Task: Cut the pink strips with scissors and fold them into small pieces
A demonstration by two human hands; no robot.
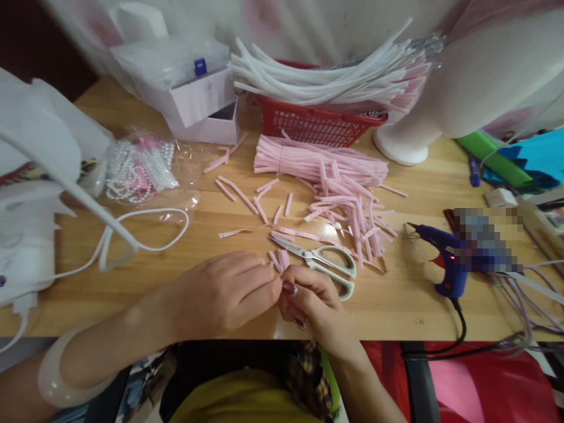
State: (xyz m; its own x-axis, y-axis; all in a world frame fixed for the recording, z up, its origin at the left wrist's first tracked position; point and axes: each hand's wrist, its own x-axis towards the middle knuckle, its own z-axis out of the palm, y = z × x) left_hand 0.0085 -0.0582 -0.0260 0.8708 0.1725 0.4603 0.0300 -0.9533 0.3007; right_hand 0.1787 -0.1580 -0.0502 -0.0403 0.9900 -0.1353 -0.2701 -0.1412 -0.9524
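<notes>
My left hand (229,291) and my right hand (311,299) meet at the table's front edge, fingers closed together. Several short pink strips (282,259) stick up just beyond the fingers; whether they are held or lie on the table I cannot tell. What the fingertips hold is hidden. Scissors (315,256) with pale green handles lie partly open behind my right hand, over a pink measuring tape (304,234). Cut and bent pink pieces (361,220) are heaped behind them, beside a bundle of long pink stems (304,158).
A red basket (308,120) of white stems (317,85) stands at the back. Bagged pearl beads (141,167), white boxes (205,106) and a looped white cable (171,247) are on the left. A blue glue gun (453,264) with its cord is at right, below a white stand (403,141).
</notes>
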